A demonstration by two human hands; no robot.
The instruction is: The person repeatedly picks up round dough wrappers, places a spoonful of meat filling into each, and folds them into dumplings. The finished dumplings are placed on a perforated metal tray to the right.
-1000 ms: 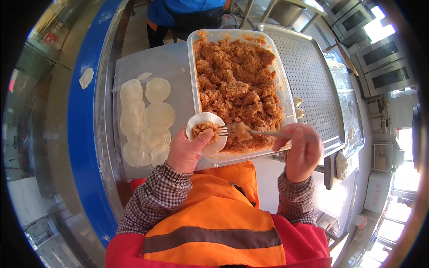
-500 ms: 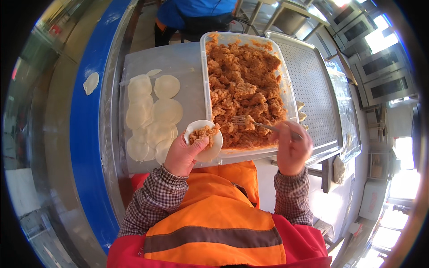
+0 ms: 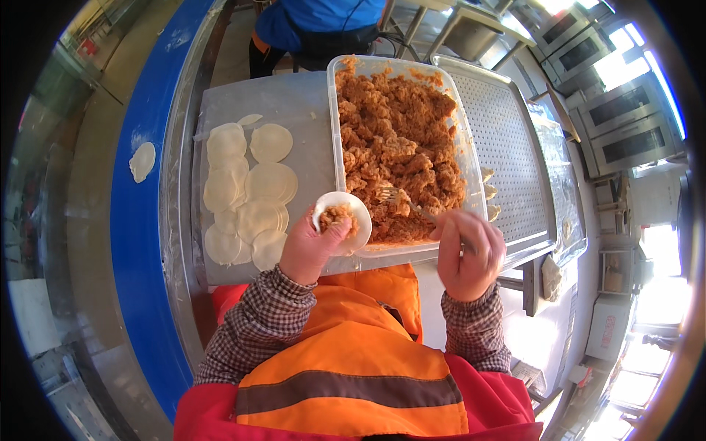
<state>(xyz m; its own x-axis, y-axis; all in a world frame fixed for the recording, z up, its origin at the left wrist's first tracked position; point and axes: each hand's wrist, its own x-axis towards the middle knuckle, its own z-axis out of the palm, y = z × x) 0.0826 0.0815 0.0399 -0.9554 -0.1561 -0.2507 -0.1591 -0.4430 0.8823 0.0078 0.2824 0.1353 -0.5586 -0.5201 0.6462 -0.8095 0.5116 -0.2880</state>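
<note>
My left hand (image 3: 312,246) holds a round dough wrapper (image 3: 358,229) just off the near left corner of the filling tub, thumb pressed over its edge. A small heap of orange-brown filling (image 3: 336,217) sits in the wrapper. In my right hand (image 3: 471,253) is a fork (image 3: 423,212), gripped by its handle. Its tines are at the surface of the minced filling (image 3: 397,140) with a lump on them. That filling fills much of a clear plastic tub (image 3: 338,125). Overlapping dough wrappers (image 3: 259,187) lie left of the tub.
A perforated metal tray (image 3: 507,140) lies right of the tub, pale dough pieces (image 3: 491,192) by its left edge. One wrapper (image 3: 143,162) rests on the blue belt-like strip (image 3: 151,242) at left. A person in blue (image 3: 327,26) sits beyond the table.
The fork has shifted slightly left and lower, its tines down at the filling. My left hand has moved slightly up and right with the wrapper, whose edge now curls more.
</note>
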